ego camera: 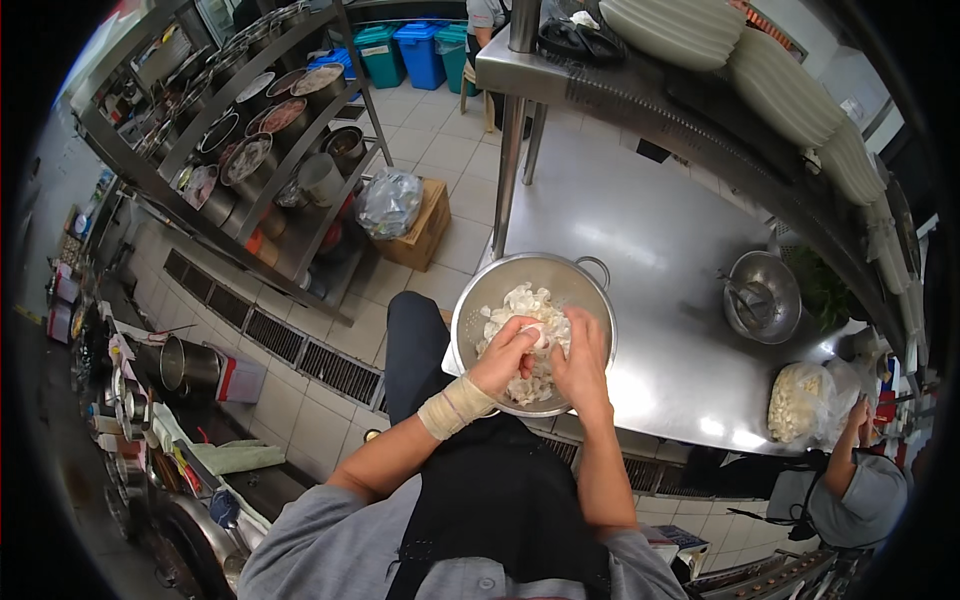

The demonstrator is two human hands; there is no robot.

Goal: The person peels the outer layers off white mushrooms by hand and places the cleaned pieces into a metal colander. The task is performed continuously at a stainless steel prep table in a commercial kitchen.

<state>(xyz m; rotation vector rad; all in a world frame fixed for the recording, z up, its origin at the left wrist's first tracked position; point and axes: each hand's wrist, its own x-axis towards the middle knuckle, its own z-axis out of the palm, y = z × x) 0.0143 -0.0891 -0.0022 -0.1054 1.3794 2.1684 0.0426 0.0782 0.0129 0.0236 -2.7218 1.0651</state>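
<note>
A steel colander [480,289] with loop handles rests before me at the steel table's near left corner. Pale, thin pieces [525,301], perhaps mushrooms or peelings, lie inside it. Over the bowl, my left hand [504,360], with a beige bandage [456,407] round its wrist, grips a small whitish piece [535,335] between thumb and fingers. My right hand [583,364] is beside it, slightly blurred, its fingers apart and curved towards the left hand; nothing shows in its grasp.
On the steel table [637,255] stand a metal bowl [761,296] and a bag of pale pieces [796,401]. A co-worker [855,487] is at the right. Overhead, a shelf [675,112] holds stacked plates. A pot rack [300,217] and cardboard box [420,232] stand left.
</note>
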